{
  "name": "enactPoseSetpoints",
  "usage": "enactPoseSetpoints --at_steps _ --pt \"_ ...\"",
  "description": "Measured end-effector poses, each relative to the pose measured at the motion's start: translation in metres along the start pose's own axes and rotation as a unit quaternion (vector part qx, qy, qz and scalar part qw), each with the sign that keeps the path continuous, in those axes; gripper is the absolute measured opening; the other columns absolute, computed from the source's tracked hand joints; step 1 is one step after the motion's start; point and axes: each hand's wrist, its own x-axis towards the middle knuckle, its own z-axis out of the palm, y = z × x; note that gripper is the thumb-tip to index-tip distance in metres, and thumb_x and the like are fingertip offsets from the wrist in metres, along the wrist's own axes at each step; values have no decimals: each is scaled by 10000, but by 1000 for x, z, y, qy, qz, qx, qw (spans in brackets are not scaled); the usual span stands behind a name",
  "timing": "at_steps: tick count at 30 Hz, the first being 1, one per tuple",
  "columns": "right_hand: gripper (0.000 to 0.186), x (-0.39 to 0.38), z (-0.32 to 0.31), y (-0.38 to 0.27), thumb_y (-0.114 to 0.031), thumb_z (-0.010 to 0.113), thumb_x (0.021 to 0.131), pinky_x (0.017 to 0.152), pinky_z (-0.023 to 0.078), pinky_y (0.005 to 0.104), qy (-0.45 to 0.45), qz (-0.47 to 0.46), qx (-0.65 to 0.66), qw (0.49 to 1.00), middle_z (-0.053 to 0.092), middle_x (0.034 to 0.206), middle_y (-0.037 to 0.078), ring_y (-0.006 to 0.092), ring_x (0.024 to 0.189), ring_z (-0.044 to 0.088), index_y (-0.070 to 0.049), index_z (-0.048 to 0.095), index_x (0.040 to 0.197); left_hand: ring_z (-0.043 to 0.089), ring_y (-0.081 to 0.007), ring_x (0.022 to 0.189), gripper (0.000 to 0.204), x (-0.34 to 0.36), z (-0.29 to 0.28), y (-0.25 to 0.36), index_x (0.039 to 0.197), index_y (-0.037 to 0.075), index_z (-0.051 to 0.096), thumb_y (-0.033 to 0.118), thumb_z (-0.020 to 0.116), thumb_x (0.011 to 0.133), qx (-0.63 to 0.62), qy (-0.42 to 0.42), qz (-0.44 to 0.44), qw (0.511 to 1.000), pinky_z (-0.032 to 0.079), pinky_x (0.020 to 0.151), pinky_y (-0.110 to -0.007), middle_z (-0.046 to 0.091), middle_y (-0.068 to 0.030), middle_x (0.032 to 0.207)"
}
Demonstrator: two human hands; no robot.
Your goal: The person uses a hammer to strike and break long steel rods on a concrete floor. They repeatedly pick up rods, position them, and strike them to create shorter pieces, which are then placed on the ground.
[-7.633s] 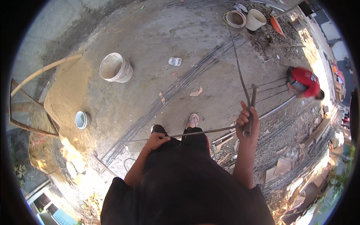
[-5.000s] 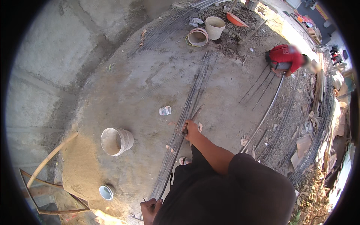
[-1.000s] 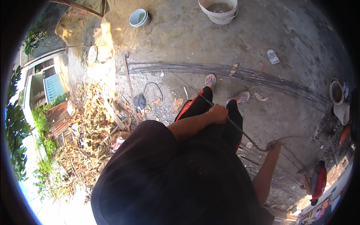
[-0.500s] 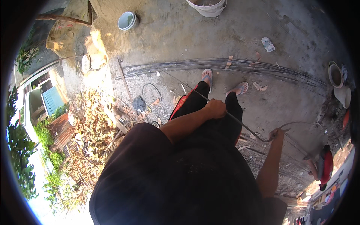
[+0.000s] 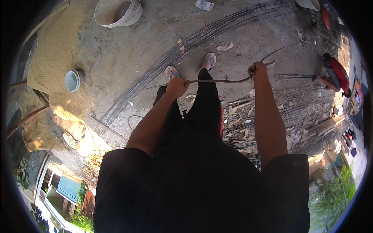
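A long thin metal rod (image 5: 217, 80) runs across in front of my legs. My left hand (image 5: 177, 87) is closed round it near my left knee. Farther right, my right hand (image 5: 259, 69) grips the rod where it curves upward, together with a short pipe-like piece (image 5: 251, 71) whose round open end faces me. Beyond that fist the rod's thin tail arcs away to the right. Fingers hide how the rod and the pipe-like piece meet. On the ground past my feet lies a bundle of long metal rods (image 5: 163, 58).
A large white bucket (image 5: 134, 15) and a smaller pale bucket (image 5: 74, 80) stand left, near a sand heap (image 5: 50, 62). Another person (image 5: 337, 73) in red bends low at the right, by more rods (image 5: 295, 75). Rubble and wood scraps (image 5: 244, 116) lie beside my right leg.
My view has swung round, so the buckets and rod bundle sit differently. Both hands keep their hold on the rod, which now lies nearly level across my view instead of slanting.
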Motion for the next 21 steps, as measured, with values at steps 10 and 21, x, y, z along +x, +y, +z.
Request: enactPoseSetpoints --at_steps 10,21 --pt "142 -54 1 -10 -84 546 893 489 447 386 68 48 197 977 601 727 129 242 576 592 31 625 922 664 -360 707 439 45 -28 120 754 51 722 449 673 932 -102 -112 135 979 481 630 -468 637 -150 636" --pt "242 9 -1 42 -86 589 816 593 544 466 121 14 45 992 716 846 239 353 733 734 89 696 944 634 -396 609 470 43 -8 125 756 -44 651 353 605 1003 -59 -154 96 982 420 578 -501 589 -247 637"
